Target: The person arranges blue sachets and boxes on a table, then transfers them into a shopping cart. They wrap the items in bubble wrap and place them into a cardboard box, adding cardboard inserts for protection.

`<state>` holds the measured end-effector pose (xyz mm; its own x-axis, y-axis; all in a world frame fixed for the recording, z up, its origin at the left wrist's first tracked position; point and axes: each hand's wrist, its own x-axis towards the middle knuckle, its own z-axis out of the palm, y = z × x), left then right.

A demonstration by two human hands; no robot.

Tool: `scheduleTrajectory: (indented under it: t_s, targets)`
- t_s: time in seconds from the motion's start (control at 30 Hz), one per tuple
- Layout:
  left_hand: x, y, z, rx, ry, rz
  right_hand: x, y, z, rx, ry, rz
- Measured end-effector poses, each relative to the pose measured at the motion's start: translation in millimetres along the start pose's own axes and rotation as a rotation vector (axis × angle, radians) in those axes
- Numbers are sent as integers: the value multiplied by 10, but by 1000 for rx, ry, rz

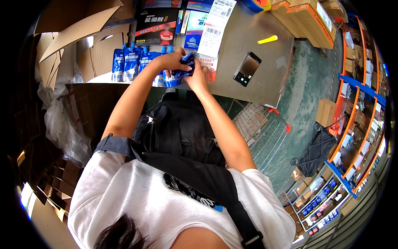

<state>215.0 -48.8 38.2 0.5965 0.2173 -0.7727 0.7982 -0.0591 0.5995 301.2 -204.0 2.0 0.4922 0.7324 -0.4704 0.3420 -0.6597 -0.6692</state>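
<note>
Both my hands meet over the near edge of the table. My left hand (172,61) and my right hand (199,74) hold a crumpled dark blue foil packet (185,69) between them. Below and to the left of it stand several blue and white spouted drink pouches (131,63), side by side. Behind the pouches lies a black box with red stripes (155,28). A blue and white box (193,32) lies right of it, partly covered by printed paper slips (214,31). A white and red card or pack (209,67) sits beside my right hand.
A smartphone (247,69) and a yellow marker-like object (267,39) lie on the table (231,90). Open cardboard cartons (104,53) stand at the left, with closed cartons (307,21) at the upper right. A wire shopping cart (258,124) is under the table's right corner. Shelving racks (360,84) line the right side.
</note>
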Motion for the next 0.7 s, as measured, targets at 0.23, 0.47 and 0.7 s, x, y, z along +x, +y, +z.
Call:
scheduleTrajectory:
  t_s: [0.23,0.47,0.7]
  targets:
    - [-61,-51,14,-223,172,55,60,48,2,53,-71,-68]
    - [55,-263,326,-178,627,68,41,34,62,-1,35,-65]
    - [169,-317,434,-57,848,214,9,176,197,-5,78,-173]
